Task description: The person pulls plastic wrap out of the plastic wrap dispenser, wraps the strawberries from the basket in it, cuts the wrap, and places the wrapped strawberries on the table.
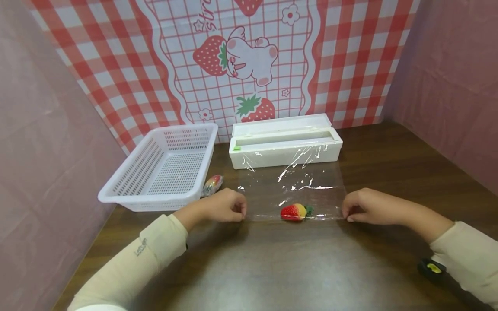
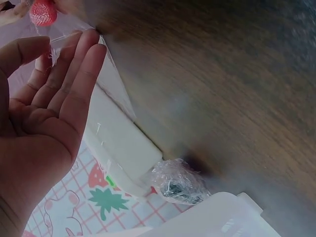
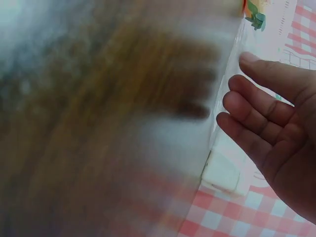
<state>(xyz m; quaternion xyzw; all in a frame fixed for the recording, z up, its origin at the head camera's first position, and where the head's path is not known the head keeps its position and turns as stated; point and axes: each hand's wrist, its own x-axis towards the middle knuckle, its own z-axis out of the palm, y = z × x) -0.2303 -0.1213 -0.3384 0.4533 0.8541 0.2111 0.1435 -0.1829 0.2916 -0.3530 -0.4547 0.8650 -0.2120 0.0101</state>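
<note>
A sheet of clear plastic wrap [image 1: 264,196] stretches over the table from a white wrap dispenser box [image 1: 285,153]. At its near left corner my left hand [image 1: 227,206] pinches the edge between thumb and fingers. My right hand [image 1: 365,206] holds the near right corner the same way. Between the hands, at the wrap's near edge, lies a red and yellow strawberry [image 1: 292,212] with green leaves; whether it lies on or under the film I cannot tell. In the left wrist view the film shows at the fingertips of the left hand [image 2: 54,94].
A white plastic basket [image 1: 155,199] stands at the left. Against its right side lies a film-wrapped strawberry [image 1: 212,185], also seen as a crinkled bundle [image 2: 180,182] in the left wrist view. A red checked cloth [image 1: 354,56] hangs behind; pink cloth walls flank the table.
</note>
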